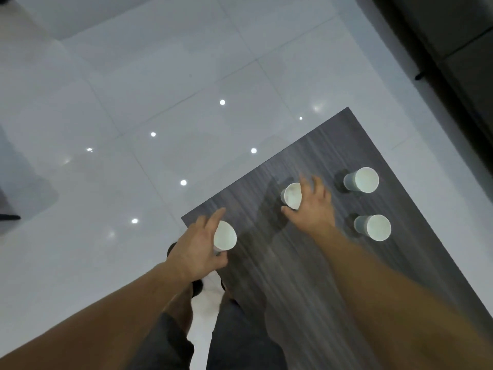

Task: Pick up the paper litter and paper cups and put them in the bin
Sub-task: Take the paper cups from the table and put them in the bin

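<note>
White cup (225,236) in left hand (196,252); far cup (292,195) touches right hand (313,209).

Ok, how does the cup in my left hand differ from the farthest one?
The near cup is in the grip of the left hand; the far cup stands untouched. The near cup is at the table corner, the far cup toward its far end. Both white, upright.

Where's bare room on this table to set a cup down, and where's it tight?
Bare: on the dark wood-grain table, the stretch between the forearms, and the far corner beyond the middle white paper cup. Crowded: the right side, where the far right cup and near right cup stand close beside the right hand. The left hand grips the left-corner cup.
</note>
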Demonstrator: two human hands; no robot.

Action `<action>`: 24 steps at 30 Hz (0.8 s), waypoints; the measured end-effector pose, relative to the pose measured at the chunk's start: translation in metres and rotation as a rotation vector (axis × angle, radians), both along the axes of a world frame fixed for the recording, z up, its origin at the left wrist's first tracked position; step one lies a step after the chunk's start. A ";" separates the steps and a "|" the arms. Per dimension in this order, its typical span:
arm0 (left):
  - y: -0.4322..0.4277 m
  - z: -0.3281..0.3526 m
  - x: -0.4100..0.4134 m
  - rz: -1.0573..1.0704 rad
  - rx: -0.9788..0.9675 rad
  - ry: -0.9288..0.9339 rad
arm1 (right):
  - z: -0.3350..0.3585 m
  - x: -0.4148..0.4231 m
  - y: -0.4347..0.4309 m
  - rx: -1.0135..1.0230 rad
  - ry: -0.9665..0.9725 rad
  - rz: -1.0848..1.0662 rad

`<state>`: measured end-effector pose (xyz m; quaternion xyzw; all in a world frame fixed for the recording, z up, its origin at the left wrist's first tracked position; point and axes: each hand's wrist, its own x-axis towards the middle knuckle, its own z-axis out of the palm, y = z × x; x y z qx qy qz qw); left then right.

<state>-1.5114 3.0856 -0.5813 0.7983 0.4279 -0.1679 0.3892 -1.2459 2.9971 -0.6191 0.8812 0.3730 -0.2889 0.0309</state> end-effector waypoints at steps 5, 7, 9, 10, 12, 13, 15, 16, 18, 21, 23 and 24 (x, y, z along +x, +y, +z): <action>-0.010 0.011 -0.031 0.144 0.048 0.025 | -0.014 -0.005 0.014 -0.168 0.049 0.129; -0.009 0.022 -0.041 0.219 0.091 0.004 | -0.008 -0.016 0.021 -0.177 0.041 0.177; -0.005 0.034 -0.054 0.310 0.143 -0.015 | 0.004 -0.036 0.033 -0.134 0.058 0.224; -0.004 0.041 -0.061 0.361 0.164 -0.023 | 0.012 -0.049 0.042 -0.099 0.073 0.272; -0.004 0.055 -0.080 0.448 0.201 -0.020 | 0.031 -0.082 0.061 -0.022 0.086 0.400; -0.006 0.062 -0.091 0.490 0.227 -0.020 | 0.041 -0.100 0.072 0.011 0.081 0.478; -0.016 0.078 -0.116 0.582 0.274 -0.022 | 0.061 -0.140 0.088 0.062 0.072 0.636; -0.025 0.086 -0.130 0.637 0.292 -0.021 | 0.072 -0.160 0.092 0.080 0.071 0.711; -0.055 0.105 -0.166 0.750 0.329 -0.015 | 0.096 -0.205 0.088 0.118 0.076 0.862; -0.106 0.125 -0.212 0.902 0.349 0.020 | 0.123 -0.258 0.070 0.136 0.085 1.023; -0.158 0.140 -0.252 1.032 0.373 0.026 | 0.146 -0.303 0.044 0.134 0.075 1.170; -0.186 0.147 -0.270 1.097 0.378 0.027 | 0.158 -0.326 0.029 0.141 0.071 1.245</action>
